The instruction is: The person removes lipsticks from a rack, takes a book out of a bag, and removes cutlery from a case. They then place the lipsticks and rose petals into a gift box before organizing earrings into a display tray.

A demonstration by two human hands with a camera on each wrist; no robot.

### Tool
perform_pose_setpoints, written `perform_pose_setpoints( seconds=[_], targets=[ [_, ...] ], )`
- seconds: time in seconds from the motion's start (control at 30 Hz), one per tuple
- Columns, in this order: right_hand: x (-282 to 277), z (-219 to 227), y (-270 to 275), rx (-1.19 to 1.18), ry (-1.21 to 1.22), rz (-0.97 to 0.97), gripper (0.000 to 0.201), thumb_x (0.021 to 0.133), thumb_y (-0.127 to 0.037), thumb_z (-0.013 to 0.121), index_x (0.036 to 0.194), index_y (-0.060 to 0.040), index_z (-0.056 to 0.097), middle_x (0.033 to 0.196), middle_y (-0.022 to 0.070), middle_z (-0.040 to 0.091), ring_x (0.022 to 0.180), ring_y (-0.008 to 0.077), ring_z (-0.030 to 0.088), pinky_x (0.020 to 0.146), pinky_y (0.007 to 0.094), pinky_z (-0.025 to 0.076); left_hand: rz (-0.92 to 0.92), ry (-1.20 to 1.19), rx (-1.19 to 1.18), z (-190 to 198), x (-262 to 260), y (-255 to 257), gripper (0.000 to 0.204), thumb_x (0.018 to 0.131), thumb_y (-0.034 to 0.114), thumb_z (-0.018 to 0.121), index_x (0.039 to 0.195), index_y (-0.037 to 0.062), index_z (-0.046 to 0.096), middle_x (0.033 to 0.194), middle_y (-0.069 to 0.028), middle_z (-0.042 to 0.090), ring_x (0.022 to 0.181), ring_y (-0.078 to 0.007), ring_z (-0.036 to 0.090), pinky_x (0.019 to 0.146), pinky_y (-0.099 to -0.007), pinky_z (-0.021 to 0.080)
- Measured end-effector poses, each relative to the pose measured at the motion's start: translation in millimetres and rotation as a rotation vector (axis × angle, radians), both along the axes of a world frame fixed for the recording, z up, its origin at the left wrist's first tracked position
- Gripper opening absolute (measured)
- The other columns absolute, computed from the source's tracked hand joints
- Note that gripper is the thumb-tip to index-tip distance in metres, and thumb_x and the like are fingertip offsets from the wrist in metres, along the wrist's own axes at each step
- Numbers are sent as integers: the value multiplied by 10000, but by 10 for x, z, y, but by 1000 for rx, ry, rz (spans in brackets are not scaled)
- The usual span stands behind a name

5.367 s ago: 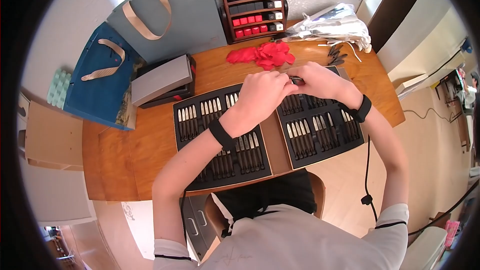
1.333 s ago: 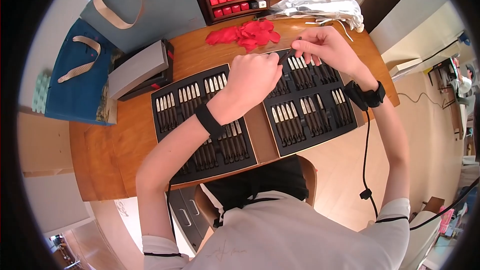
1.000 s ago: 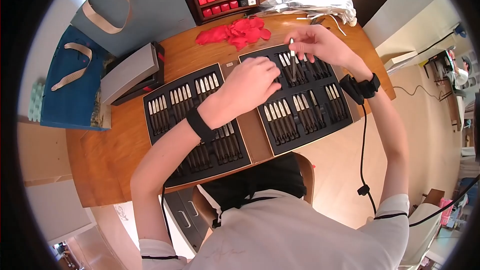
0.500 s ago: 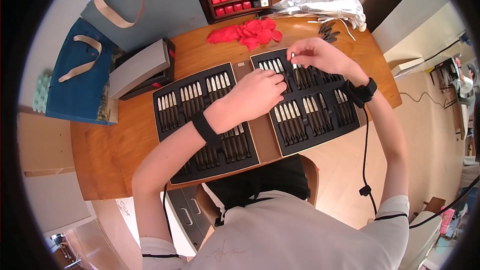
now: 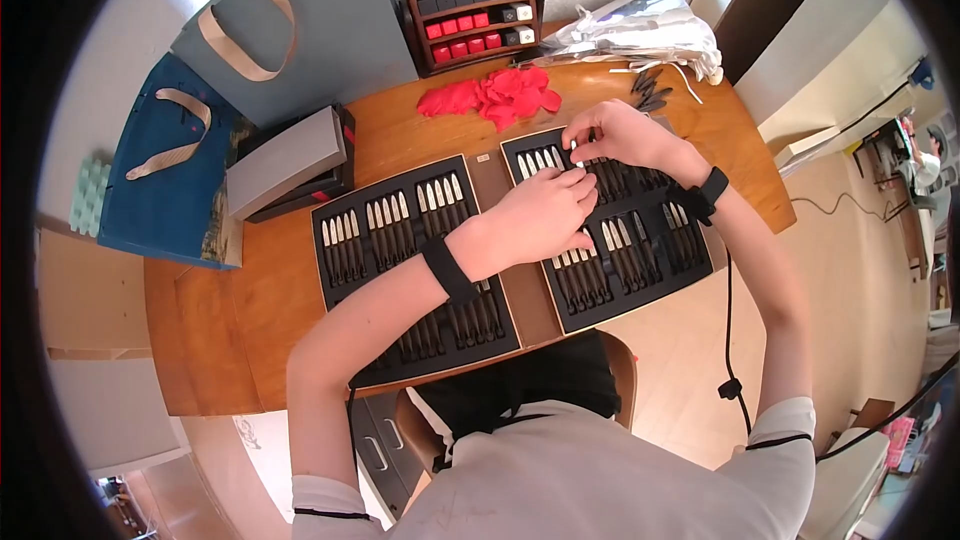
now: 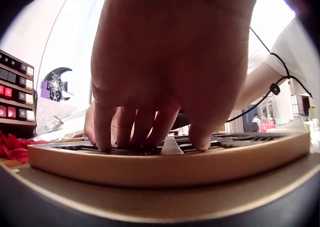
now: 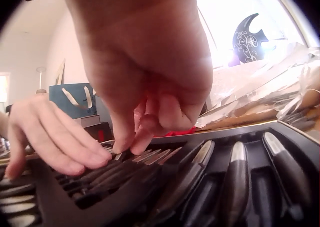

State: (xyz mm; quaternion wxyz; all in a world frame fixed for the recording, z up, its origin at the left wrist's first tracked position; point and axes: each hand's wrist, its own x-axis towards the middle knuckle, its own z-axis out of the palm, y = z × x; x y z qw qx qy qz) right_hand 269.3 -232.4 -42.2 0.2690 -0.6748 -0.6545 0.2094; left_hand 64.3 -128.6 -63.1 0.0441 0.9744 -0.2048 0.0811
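A two-part case with a brown spine (image 5: pixel 528 295) lies open on the table, its black trays filled with rows of slim dark-handled pieces with silvery, blade-like tips (image 7: pixel 239 159). My right hand (image 5: pixel 628 136) is over the back of the right tray (image 5: pixel 640 302), thumb and index finger pinching one such piece (image 5: pixel 573 146) near its tip; its lower part is hidden. In the right wrist view the pinching fingertips are low among the row. My left hand (image 5: pixel 535 218) rests on the same tray just left of it, fingers stretched out and fingertips on the pieces.
Red petals (image 5: pixel 495 98) lie behind the case, with a silvery wrapped bundle (image 5: pixel 640 35) and small dark pieces (image 5: pixel 650 92) to the right. At the back stand a wooden rack (image 5: pixel 470 10), a grey bag (image 5: pixel 330 50) and a blue bag (image 5: pixel 160 180). A grey-lidded box (image 5: pixel 290 162) is left.
Both hands held a dark piece together at first, then parted. My right hand keeps the silver-tipped piece and has lowered it to the tray. My left hand has shifted right over the row.
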Motion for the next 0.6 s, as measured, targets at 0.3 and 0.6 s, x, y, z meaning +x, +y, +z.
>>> perform_pose_setpoints(
  seconds=[0.3,0.6],
  targets=[
    [209,-34,198,-142,114,-57,313,750,-165,901,900,4,684,738,54,655,694,148,621,655,307,498,2,46,-18,26,-2,10,629,905,463,700,1241,-64,637,1351,-192,625,1316,-307,552,1070,-425,465],
    [268,-13,270,-152,-12,-56,379,704,-214,923,873,9,668,719,81,645,688,197,630,643,336,495,8,26,-36,4,1,15,583,923,444,690,1236,-46,644,1364,-181,614,1330,-328,536,1079,-450,451]
  ],
)
